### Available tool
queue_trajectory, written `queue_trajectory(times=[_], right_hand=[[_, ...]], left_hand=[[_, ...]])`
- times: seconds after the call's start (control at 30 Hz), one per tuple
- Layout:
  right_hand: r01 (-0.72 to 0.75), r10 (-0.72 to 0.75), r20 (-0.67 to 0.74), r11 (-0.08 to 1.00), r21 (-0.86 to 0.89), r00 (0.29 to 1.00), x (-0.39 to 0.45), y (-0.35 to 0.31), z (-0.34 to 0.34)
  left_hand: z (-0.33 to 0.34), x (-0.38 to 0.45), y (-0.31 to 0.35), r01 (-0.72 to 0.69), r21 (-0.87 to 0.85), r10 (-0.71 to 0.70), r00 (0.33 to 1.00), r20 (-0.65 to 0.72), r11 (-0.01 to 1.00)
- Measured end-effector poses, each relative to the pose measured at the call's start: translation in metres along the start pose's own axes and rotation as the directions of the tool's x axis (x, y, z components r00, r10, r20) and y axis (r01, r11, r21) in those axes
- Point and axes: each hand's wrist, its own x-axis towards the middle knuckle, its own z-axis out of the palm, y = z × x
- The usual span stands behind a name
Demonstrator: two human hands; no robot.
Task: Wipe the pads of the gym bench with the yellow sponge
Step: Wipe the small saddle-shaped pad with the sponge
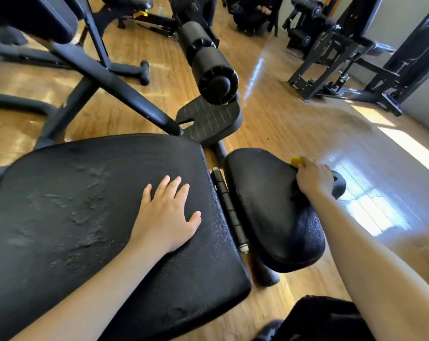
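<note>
The right hand (314, 178) is curled round the sponge (296, 161), of which only a yellow corner shows past the knuckles, and presses it against the far right edge of the small pad (265, 207). The left hand (165, 217) lies flat, fingers straight and a little spread, on the big pad (85, 217), holding nothing and seemingly steadying the bench. What the next stroke turns on is this: almost all of the small pad lies toward the left hand and back toward the body from the sponge, with its long axis running from the far end toward the person, roughly along the right forearm. So the unwiped run is probably a pull toward the body along that axis, then across toward the hinge bar (229, 210) that sits between the two pads. The right hand is the only one placed for it; the left is well apart, on the other side of that bar. The big pad shows dull streaks beyond the left hand's little-finger side (whether damp or wear I cannot tell), so it may want the sponge after. Past the right hand the pad's edge drops away to the floor (294, 124), where a stroke could slip off.
</note>
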Motion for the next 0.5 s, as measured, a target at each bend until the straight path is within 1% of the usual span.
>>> queue_trajectory(times=[0.1, 0.2, 0.23, 0.37, 0.5], right_hand=[[0.037, -0.034, -0.060, 0.998, 0.049, 0.998, -0.014, 0.001, 0.000], [0.064, -0.057, -0.089, 0.995, 0.081, 0.994, -0.036, 0.002, 0.003], [0.064, -0.056, -0.083, 0.994, 0.089, 0.995, -0.046, 0.003, 0.004], [-0.036, 0.034, 0.014, 0.983, 0.178, 0.999, -0.093, 0.003, 0.002], [-0.081, 0.077, 0.030, 0.969, 0.233, 0.997, -0.153, 0.001, -0.001]], left_hand=[[-0.001, 0.000, 0.000, 0.001, -0.005, -0.001, 1.000, 0.000, 1.000], [-0.002, -0.001, 0.000, 0.001, -0.009, 0.000, 1.000, 0.006, 1.000], [-0.003, -0.001, 0.000, 0.002, -0.012, -0.002, 1.000, 0.005, 1.000], [-0.004, -0.003, 0.001, 0.000, -0.029, 0.000, 1.000, -0.003, 1.000], [-0.005, -0.004, 0.002, -0.002, -0.052, 0.002, 1.000, -0.007, 0.999]])
